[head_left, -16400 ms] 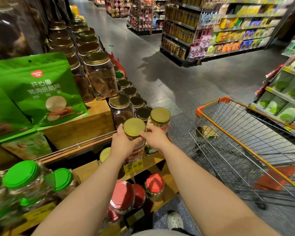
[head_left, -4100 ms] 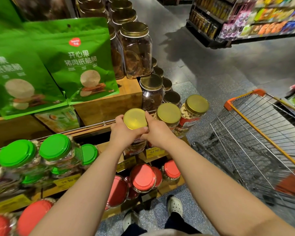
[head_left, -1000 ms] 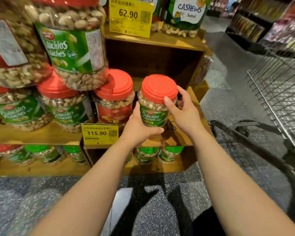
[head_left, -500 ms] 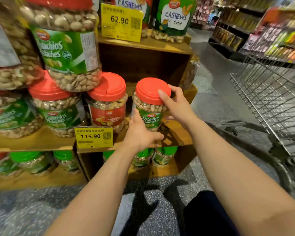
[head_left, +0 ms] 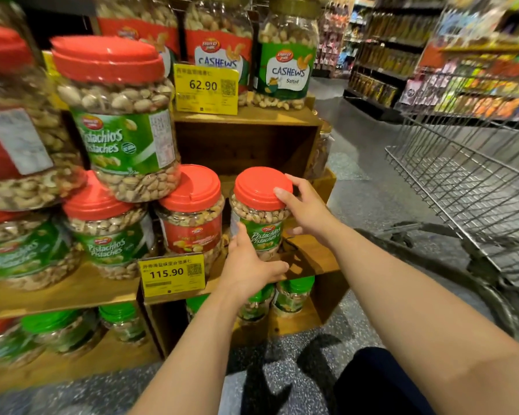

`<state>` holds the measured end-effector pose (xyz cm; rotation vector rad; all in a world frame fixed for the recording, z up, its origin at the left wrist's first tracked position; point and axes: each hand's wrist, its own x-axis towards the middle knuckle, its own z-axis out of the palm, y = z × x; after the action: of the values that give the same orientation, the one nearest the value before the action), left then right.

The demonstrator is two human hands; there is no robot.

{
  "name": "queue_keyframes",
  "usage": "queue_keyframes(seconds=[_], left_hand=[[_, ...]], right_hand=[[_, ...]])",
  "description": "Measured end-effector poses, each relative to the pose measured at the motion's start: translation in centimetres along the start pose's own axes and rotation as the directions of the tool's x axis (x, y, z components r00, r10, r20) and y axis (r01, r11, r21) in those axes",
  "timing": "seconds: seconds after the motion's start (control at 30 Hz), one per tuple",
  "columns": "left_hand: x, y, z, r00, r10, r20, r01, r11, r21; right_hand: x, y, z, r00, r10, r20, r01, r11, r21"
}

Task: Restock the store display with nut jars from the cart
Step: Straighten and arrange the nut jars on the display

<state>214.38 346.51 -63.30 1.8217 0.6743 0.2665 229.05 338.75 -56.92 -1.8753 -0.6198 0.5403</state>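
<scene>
Both hands held the red-lidded pistachio jar (head_left: 261, 218) upright on the wooden shelf (head_left: 309, 260): left hand (head_left: 247, 265) curled around its base, right hand (head_left: 304, 209) gripping the lid's edge

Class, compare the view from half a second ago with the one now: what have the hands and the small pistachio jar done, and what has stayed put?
Little changed. The left hand still grips the small pistachio jar low on its body; the right hand keeps its fingers on the red lid's edge. The jar stands upright in the same spot on the wooden shelf, beside the red-labelled jar. The 115.90 price tag stayed.
</scene>
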Motion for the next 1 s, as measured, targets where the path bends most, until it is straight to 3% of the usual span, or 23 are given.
queue_keyframes(seconds=[0.27, 0.37, 0.47, 0.53, 0.57, 0.63, 0.73, 0.83, 1.0], left_hand=[[-1.4, 1.3, -4.5, 0.996, -0.062, 0.070, 0.053, 0.992, 0.115], [-2.1, 2.2, -8.2, 0.989, -0.130, 0.076, 0.112, 0.972, 0.206], [-2.6, 2.0, -12.4, 0.978, -0.207, 0.033, 0.191, 0.943, 0.274], [-3.3, 2.1, -14.6, 0.980, -0.192, -0.053, 0.199, 0.927, 0.319], [-3.6, 2.2, -15.3, 0.979, -0.175, -0.108, 0.201, 0.924, 0.325], [-3.8, 2.1, -16.1, 0.968, -0.127, -0.217, 0.185, 0.945, 0.269], [-3.7, 1.6, -16.0, 0.961, -0.106, -0.254, 0.142, 0.982, 0.128], [-3.6, 1.3, -15.3, 0.960, -0.079, -0.268, 0.089, 0.996, 0.024], [-3.0, 0.1, -14.7, 0.946, -0.048, -0.320, 0.012, 0.994, -0.113]], right_hand=[[0.1, -0.1, 0.0, 0.999, -0.047, -0.019, 0.045, 0.996, -0.074], [-0.7, -0.6, 0.3, 0.980, -0.123, -0.156, 0.091, 0.976, -0.200], [-3.1, -1.8, 1.4, 0.865, -0.348, -0.362, 0.198, 0.899, -0.391], [-5.3, -2.8, 2.9, 0.773, -0.463, -0.435, 0.301, 0.870, -0.391], [-6.0, -3.1, 3.8, 0.780, -0.464, -0.420, 0.339, 0.877, -0.339], [-6.6, -3.1, 6.0, 0.878, -0.392, -0.276, 0.333, 0.913, -0.237], [-5.8, -2.2, 8.9, 0.953, -0.299, -0.049, 0.287, 0.942, -0.172], [-4.7, -2.4, 10.6, 0.973, -0.228, 0.025, 0.229, 0.965, -0.129], [-3.0, -4.1, 11.9, 0.966, -0.257, 0.003, 0.253, 0.949, -0.189]])
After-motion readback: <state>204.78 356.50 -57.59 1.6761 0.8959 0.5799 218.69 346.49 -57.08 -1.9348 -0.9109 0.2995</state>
